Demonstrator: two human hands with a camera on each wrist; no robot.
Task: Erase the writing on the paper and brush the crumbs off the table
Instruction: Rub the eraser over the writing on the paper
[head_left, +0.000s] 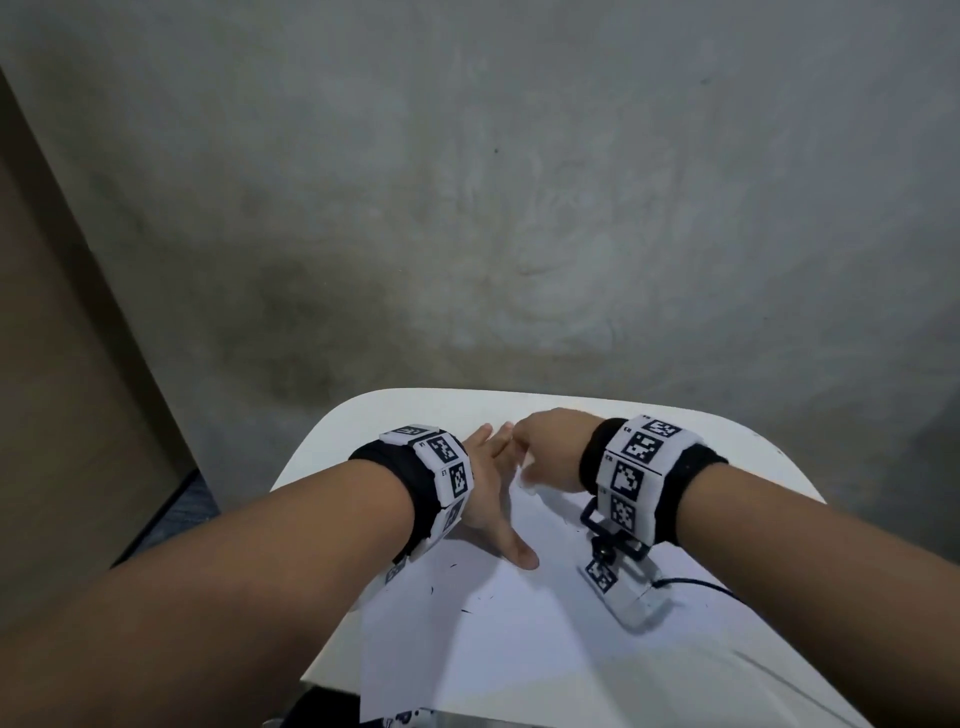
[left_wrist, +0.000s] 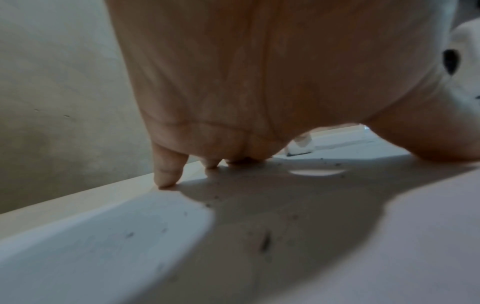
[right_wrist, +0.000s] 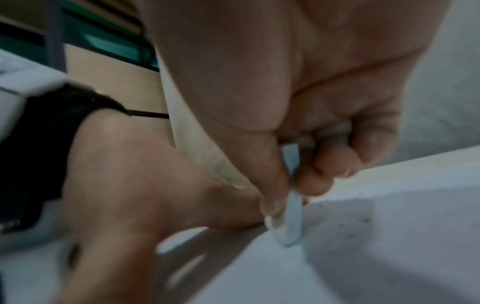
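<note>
A white sheet of paper (head_left: 509, 639) lies on a small white table (head_left: 737, 441). My left hand (head_left: 493, 483) lies flat on the paper's far part with straight, spread fingers and thumb, pressing it down. My right hand (head_left: 550, 447) is just right of it, fingers curled down, pinching a thin white eraser (right_wrist: 292, 222) between thumb and fingertips with its tip on the paper. In the left wrist view the eraser (left_wrist: 298, 147) shows beyond the palm. Dark eraser crumbs (left_wrist: 266, 241) are scattered over the paper; a few specks (head_left: 467, 608) show in the head view.
A grey concrete floor (head_left: 519, 208) lies beyond the table's far edge. A brown board (head_left: 62, 364) stands at the left. A thin black cable (head_left: 696, 587) runs from my right wrist camera across the table. The paper overhangs the table's near edge.
</note>
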